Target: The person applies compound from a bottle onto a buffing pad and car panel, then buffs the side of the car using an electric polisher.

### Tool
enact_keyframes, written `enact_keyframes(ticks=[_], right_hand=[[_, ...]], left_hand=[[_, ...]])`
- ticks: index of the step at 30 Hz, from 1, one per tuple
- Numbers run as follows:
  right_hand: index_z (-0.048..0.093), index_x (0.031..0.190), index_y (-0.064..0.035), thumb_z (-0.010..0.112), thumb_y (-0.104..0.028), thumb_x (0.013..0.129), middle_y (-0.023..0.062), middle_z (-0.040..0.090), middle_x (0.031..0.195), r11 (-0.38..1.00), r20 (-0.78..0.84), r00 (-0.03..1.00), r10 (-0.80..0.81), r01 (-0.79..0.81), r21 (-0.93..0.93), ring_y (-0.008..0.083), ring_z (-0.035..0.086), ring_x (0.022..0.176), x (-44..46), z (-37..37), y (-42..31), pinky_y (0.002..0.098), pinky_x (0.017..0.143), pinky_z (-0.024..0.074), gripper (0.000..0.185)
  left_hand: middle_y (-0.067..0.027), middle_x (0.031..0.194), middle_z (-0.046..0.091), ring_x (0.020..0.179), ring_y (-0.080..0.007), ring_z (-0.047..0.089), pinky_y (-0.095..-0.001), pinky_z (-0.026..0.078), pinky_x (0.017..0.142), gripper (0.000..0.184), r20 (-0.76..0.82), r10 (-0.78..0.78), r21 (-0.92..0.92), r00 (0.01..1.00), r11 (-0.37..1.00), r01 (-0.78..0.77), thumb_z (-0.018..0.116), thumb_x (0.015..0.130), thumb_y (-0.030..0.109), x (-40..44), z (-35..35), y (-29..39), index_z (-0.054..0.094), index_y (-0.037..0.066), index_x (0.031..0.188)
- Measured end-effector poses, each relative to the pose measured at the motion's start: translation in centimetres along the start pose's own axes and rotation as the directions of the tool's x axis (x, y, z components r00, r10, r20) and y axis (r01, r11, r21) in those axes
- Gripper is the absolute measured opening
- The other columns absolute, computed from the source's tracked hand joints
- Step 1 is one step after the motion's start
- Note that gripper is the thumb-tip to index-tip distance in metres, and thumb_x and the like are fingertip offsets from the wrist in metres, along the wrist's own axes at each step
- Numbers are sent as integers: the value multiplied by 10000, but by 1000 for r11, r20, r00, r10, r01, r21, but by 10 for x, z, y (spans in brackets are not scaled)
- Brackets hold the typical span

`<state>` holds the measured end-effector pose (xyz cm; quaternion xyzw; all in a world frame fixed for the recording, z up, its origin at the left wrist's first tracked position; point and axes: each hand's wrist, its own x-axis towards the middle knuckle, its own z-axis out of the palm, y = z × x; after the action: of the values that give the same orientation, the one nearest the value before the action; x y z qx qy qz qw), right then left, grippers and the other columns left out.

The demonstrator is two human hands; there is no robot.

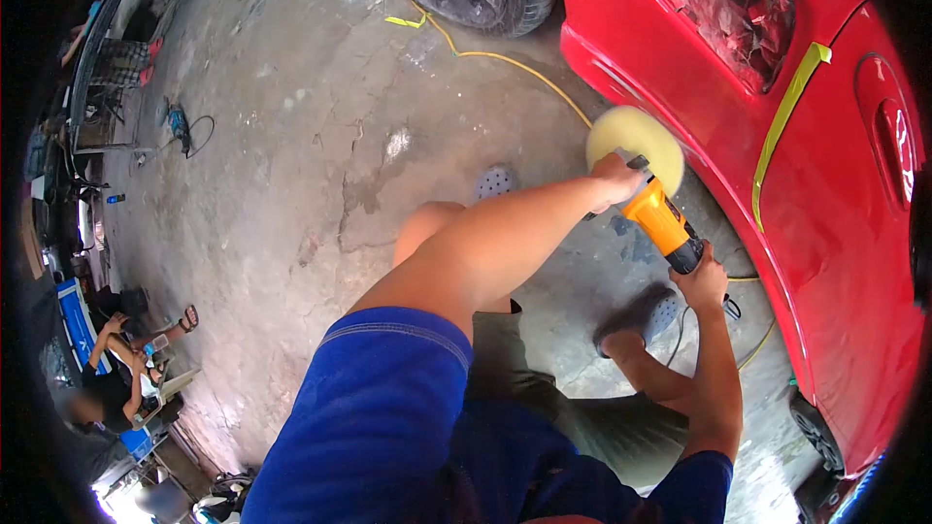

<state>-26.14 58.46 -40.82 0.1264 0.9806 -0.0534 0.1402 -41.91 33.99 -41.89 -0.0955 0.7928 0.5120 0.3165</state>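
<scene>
Polisher (660,218) at the red car (825,281).
We observe the left hand (615,181) gripping its front, the right hand (701,279) its rear; yellow pad (633,141) beside the bodywork.

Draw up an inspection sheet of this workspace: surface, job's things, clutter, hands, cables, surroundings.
Surface: concrete floor, cracked and stained.
Job's things: orange-and-black polisher; its yellow pad by the red car body's lower edge, contact unclear; yellow-green tape on the bodywork.
Clutter: blue tool with its cord on the floor, far left.
Hands: left hand grips the polisher near the pad, right hand its rear.
Cables: yellow cable across the floor, partly hidden by the pad.
Surroundings: seated person, lower left.
</scene>
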Motion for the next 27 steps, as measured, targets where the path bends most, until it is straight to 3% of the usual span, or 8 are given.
enact_keyframes(ticks=[1, 4, 8, 10, 12, 15, 24, 27], right_hand=[[482, 1333, -58, 844, -366, 658, 229, 729, 912, 1000, -14, 1000, -14, 14, 6, 424, 720, 844, 6, 8, 1, 510, 791, 579, 825], [491, 1327, -54, 845, -360, 660, 229, 730, 931, 998, -22, 998, -56, 56, 27, 428, 716, 867, 25, 7, -27, 509, 801, 577, 815], [505, 1305, -48, 838, -343, 670, 230, 730, 962, 994, 13, 998, -67, 65, 90, 430, 714, 894, 51, -3, -89, 506, 816, 576, 775], [510, 1283, -52, 835, -348, 676, 226, 732, 963, 982, -35, 992, -125, 128, 137, 422, 718, 900, 63, 3, -105, 499, 824, 579, 749], [522, 1290, -51, 830, -365, 674, 238, 728, 931, 977, -43, 988, -151, 156, 148, 418, 719, 878, 66, -3, -122, 500, 799, 577, 757], [518, 1296, -43, 815, -353, 682, 240, 726, 922, 977, -71, 988, -135, 145, 156, 420, 718, 869, 61, -6, -126, 498, 804, 581, 749], [507, 1264, -16, 828, -314, 668, 229, 727, 950, 1000, 5, 1000, -12, 12, -26, 398, 721, 921, -3, -48, -57, 468, 833, 584, 739], [516, 1230, -25, 830, -316, 656, 232, 725, 956, 995, 25, 998, 60, -58, -78, 405, 716, 929, -30, -69, -23, 478, 839, 580, 716]], left_hand=[[-202, 962, 725, 819, -291, 704, -415, 536, 701, 489, 31, 11, -86, 999, 996, -8, 683, 857, 343, 20, 6, -18, 678, -82, 1099], [-256, 1271, 659, 1178, -371, 648, -437, 526, 945, 554, 50, -5, -144, 999, 990, 12, 659, 861, 342, 55, -12, -42, 637, -38, 1264], [-243, 1115, 723, 1018, -318, 721, -422, 557, 812, 470, -115, -66, -151, 991, 987, 48, 661, 866, 286, 42, -79, -13, 684, -75, 1166], [-220, 1104, 731, 990, -299, 719, -414, 551, 796, 421, -161, -18, -242, 987, 970, -22, 649, 879, 243, 66, -100, -34, 687, -75, 1154], [-63, 800, 649, 661, -167, 572, -345, 476, 631, 271, -194, 76, -262, 978, 957, -126, 663, 900, 262, 51, -120, -28, 692, -4, 945], [-82, 839, 657, 733, -188, 614, -341, 500, 698, 284, -140, 52, -274, 989, 957, -89, 655, 924, 257, 29, -134, -15, 680, -24, 957], [-101, 846, 661, 765, -212, 637, -355, 531, 752, 304, 124, 53, -285, 991, 958, -15, 623, 966, 275, 11, -56, -7, 663, -25, 989], [-77, 840, 661, 701, -144, 608, -310, 520, 644, 285, 223, 46, -254, 974, 967, 13, 618, 968, 247, 19, -3, -10, 661, -23, 1050]])
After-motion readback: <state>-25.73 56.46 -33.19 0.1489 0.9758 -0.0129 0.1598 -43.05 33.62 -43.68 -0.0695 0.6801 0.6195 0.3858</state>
